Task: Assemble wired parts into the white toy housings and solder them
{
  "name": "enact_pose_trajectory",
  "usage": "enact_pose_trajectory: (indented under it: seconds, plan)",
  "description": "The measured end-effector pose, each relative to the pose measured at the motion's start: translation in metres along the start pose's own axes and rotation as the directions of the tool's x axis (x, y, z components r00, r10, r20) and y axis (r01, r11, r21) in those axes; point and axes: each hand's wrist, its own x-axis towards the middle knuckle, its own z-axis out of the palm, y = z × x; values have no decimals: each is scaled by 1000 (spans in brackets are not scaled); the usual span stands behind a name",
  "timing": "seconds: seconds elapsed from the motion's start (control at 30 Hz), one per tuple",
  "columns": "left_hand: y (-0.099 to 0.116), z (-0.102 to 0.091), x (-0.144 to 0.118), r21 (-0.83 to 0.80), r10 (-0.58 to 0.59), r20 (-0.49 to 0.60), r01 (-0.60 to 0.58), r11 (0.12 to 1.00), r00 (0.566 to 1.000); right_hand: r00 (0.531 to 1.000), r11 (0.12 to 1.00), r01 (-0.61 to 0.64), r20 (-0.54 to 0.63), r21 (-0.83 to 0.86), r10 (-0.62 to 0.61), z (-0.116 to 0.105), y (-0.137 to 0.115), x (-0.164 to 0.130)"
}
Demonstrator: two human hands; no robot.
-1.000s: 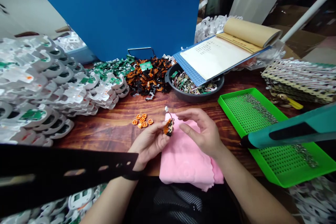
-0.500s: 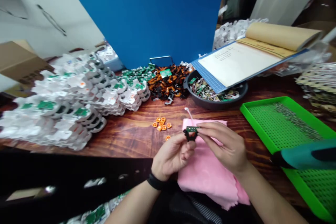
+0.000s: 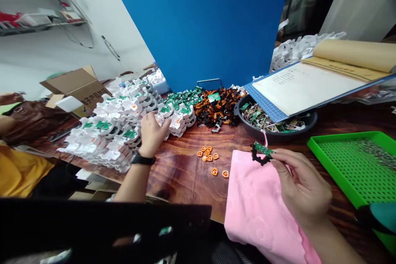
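My left hand (image 3: 154, 134), with a black band at the wrist, is over the stacked white plastic shells (image 3: 107, 148). Its thumb and fingers are apart around the edge of a shell; whether they touch it I cannot tell. Between thumb and fingertips, my right hand (image 3: 301, 179) holds a small green circuit board (image 3: 261, 147) by its right end. A black plastic bracket (image 3: 259, 159) hangs at the board, and a short white and reddish wire lead rises from it. Below them lies a folded pink cloth (image 3: 255, 206).
Several orange pieces (image 3: 207, 153) lie mid-table. Behind are heaps of green boards (image 3: 185, 98) and black-orange parts (image 3: 213, 111), plus a dark basin (image 3: 247, 128) under a clipboard (image 3: 309, 86). A green tray (image 3: 340, 165) with metal pieces stands right. Another person's yellow clothing (image 3: 18, 171) shows left.
My left hand has let go of the circuit board and bracket and moved left to the white shells. My right hand keeps the board. The view has swung left.
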Motion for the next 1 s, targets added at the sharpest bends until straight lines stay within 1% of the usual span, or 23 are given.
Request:
enact_pose_trajectory:
  seconds: [0.1,0.2,0.27,0.33,0.4,0.43,0.47,0.5,0.57,0.6,0.63,0.67,0.7,0.73,0.77,0.83,0.87,0.93,1.0]
  plan:
    - [-18,-16,25,23,3,19,-3,1000,1000,1000,1000,11,-1,-8,-11,1,0,1]
    - [-32,-20,38,1,-48,56,48,999,997,1000,1000,5,-5,-4,-5,1,0,3]
    - [-34,-19,39,10,-35,23,35,999,999,1000,1000,-19,-17,0,19,1,0,4]
    - [-28,-17,32,28,63,-55,-61,998,996,998,999,-51,-36,-9,50,1,1,4]
    - [-12,-13,13,64,197,-125,-190,980,972,996,997,-76,-57,-16,75,2,2,4]
    - [-2,-10,-2,111,240,-106,-229,967,965,994,996,-83,-67,-14,82,2,2,4]
    - [9,-5,-20,170,255,-106,-236,957,961,994,996,-87,-73,-11,86,3,2,4]
    - [21,2,-41,235,244,-46,-227,945,969,993,996,-88,-79,-10,87,3,3,4]
    - [44,20,-90,326,171,85,-189,926,982,990,995,-95,-102,-13,93,5,4,5]
    - [54,30,-115,311,125,210,-187,932,970,988,994,-109,-116,-14,107,5,4,5]
    - [64,41,-140,280,106,279,-186,942,954,984,992,-129,-128,-12,126,5,3,5]
    - [72,52,-163,261,96,379,-206,943,920,980,989,-150,-135,-10,148,4,2,6]
    - [78,62,-182,281,87,466,-240,929,880,978,987,-161,-133,-13,158,2,0,5]
    - [83,71,-197,356,62,524,-284,890,849,981,987,-159,-117,-26,154,-1,-4,5]
    - [87,77,-209,411,30,572,-318,855,820,987,988,-141,-84,-55,137,-5,-8,4]
    - [89,82,-219,470,-31,621,-341,814,783,996,988,-81,31,-133,86,-13,-20,-1]
    - [88,81,-218,464,-51,640,-332,821,766,992,984,-51,104,-171,70,-17,-26,-5]
    - [83,73,-211,391,-72,686,-284,875,724,969,972,-8,237,-233,65,-23,-38,-14]
    - [76,63,-200,272,-79,748,-196,942,659,943,958,39,328,-285,59,-23,-48,-24]
